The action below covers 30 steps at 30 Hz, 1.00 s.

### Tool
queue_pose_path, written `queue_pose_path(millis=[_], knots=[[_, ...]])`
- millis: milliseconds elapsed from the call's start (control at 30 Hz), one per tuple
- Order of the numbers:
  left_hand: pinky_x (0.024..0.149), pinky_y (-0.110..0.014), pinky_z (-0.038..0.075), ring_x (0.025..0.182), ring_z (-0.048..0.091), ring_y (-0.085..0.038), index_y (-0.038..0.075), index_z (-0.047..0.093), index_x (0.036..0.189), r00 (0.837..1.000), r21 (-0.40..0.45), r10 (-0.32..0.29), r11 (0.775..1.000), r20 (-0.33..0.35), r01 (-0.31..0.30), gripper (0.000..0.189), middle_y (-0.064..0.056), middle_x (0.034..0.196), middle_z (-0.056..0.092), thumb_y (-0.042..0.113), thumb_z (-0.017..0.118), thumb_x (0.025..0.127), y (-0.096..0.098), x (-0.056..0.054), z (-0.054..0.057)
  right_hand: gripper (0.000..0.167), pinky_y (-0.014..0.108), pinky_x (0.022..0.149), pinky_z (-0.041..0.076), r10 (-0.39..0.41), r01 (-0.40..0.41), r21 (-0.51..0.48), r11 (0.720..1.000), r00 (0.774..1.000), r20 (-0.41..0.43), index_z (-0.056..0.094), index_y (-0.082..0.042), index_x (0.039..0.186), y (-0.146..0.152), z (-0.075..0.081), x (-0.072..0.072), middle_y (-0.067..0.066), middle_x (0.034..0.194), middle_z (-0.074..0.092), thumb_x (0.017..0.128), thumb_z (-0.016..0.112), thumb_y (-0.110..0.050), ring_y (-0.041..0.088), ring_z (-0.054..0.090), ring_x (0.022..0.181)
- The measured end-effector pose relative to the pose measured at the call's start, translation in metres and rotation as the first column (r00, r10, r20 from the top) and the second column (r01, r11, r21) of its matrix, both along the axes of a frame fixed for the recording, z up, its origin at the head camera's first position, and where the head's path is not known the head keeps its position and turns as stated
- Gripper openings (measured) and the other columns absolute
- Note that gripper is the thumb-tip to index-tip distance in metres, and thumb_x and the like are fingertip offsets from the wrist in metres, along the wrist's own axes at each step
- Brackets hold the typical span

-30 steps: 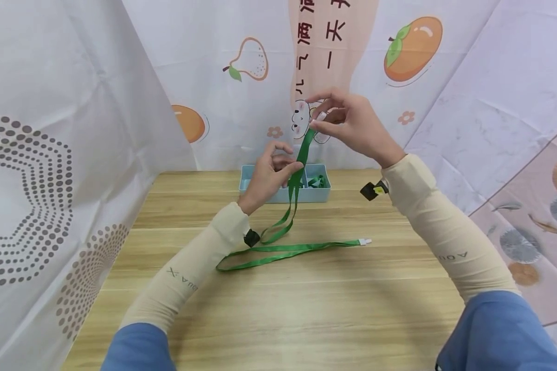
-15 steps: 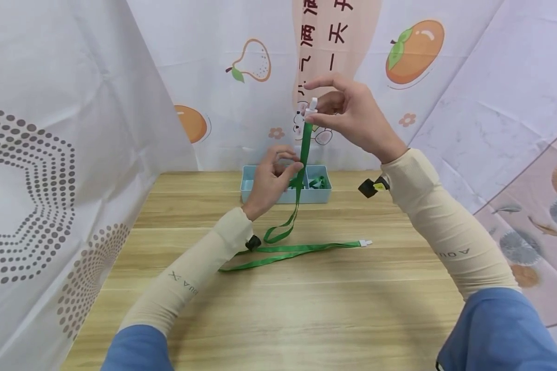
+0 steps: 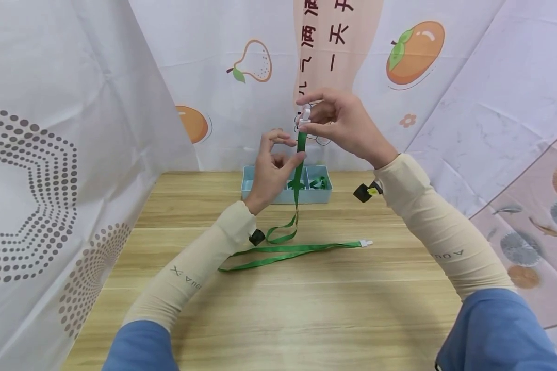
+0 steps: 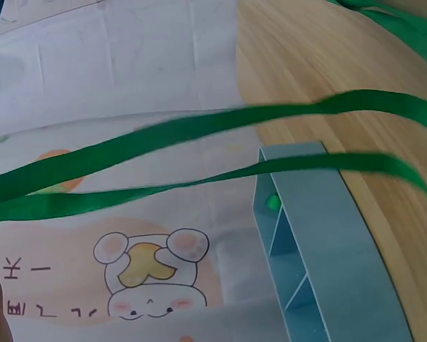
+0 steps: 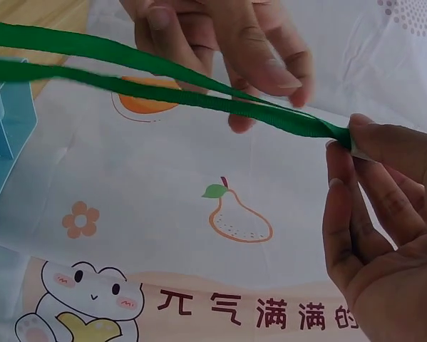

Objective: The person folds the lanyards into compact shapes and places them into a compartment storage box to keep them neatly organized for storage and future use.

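Observation:
My right hand (image 3: 348, 123) pinches a green lanyard (image 3: 301, 147) by its white end clip, between thumb and fingers, high in front of the back cloth. Two strands of its strap hang down to the table, where they curve into a loop. Lower and to the left, my left hand (image 3: 273, 172) is raised beside the strap, thumb near it and fingers bent loosely. In the right wrist view the strap (image 5: 192, 92) runs past the left hand's fingers (image 5: 249, 50), which are spread and not closed round it. A second green lanyard (image 3: 306, 248) lies on the table, its white clip pointing right.
A light blue divided box (image 3: 313, 196) stands at the table's back edge, with green bundles in its middle and right compartments. Printed cloth (image 3: 204, 67) hangs close behind it and along both sides. The wooden table (image 3: 306, 309) stretches out below the arms.
My right hand has risen, then come down and left a little, and the white clip now stands upright above its thumb. My left hand has moved slightly up. The second lanyard is still.

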<state>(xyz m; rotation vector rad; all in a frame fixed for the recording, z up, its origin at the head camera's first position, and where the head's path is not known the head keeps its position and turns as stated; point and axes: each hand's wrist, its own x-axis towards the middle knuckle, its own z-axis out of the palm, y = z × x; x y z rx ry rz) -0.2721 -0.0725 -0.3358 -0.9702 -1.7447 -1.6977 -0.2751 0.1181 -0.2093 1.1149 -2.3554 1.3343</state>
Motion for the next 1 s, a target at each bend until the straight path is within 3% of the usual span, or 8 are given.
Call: queue_pose_path(millis=[167, 333, 533, 767, 1000], knots=[[0.045, -0.031, 0.032, 0.047, 0.037, -0.02, 0.004, 0.052, 0.124, 1.0, 0.0, -0.01, 1.0, 0.009, 0.01, 0.029, -0.008, 0.119, 0.053, 0.002, 0.067, 0.1, 0.001, 0.0, 0.006, 0.026, 0.029, 0.069, 0.056, -0.03, 0.03, -0.009, 1.0, 0.999, 0.024, 0.076, -0.008, 0.115, -0.001, -0.001, 0.0, 0.005, 0.096, 0.077, 0.09, 0.082, -0.015, 0.023, 0.073, 0.084], [0.046, -0.028, 0.032, 0.048, 0.038, -0.019, 0.0, 0.059, 0.117, 1.0, -0.007, -0.001, 1.0, 0.02, 0.001, 0.02, -0.006, 0.115, 0.056, 0.0, 0.068, 0.098, 0.002, -0.001, 0.006, 0.017, 0.026, 0.062, 0.051, -0.046, 0.046, -0.021, 0.999, 0.999, 0.021, 0.081, -0.007, 0.102, -0.001, -0.006, -0.002, 0.006, 0.092, 0.075, 0.09, 0.083, -0.018, 0.02, 0.068, 0.075], [0.047, -0.026, 0.032, 0.048, 0.039, -0.018, 0.001, 0.058, 0.117, 0.999, -0.017, 0.009, 1.0, 0.036, -0.009, 0.024, -0.009, 0.109, 0.059, 0.005, 0.071, 0.098, 0.002, -0.002, 0.004, 0.015, 0.031, 0.059, 0.044, -0.039, 0.042, -0.044, 0.998, 0.997, 0.064, 0.081, -0.009, 0.099, 0.002, -0.016, -0.005, 0.014, 0.081, 0.07, 0.092, 0.082, -0.022, 0.022, 0.058, 0.068], [0.047, -0.027, 0.034, 0.05, 0.04, -0.019, 0.002, 0.059, 0.118, 0.998, -0.024, 0.023, 0.999, 0.062, -0.022, 0.026, -0.007, 0.108, 0.06, 0.007, 0.073, 0.097, 0.003, -0.001, 0.0, 0.021, 0.033, 0.072, 0.055, -0.051, 0.061, -0.058, 0.996, 0.985, 0.165, 0.08, -0.009, 0.102, 0.007, -0.027, -0.009, 0.014, 0.09, 0.074, 0.091, 0.082, -0.027, 0.026, 0.066, 0.079], [0.046, -0.028, 0.033, 0.049, 0.039, -0.019, 0.005, 0.054, 0.123, 0.996, -0.025, 0.051, 0.998, 0.075, -0.049, 0.031, -0.012, 0.11, 0.059, 0.008, 0.072, 0.098, 0.005, -0.002, -0.004, 0.023, 0.033, 0.068, 0.051, -0.078, 0.088, -0.044, 0.995, 0.98, 0.18, 0.079, -0.009, 0.099, 0.009, -0.034, -0.011, 0.009, 0.086, 0.074, 0.091, 0.082, -0.031, 0.027, 0.065, 0.078]])
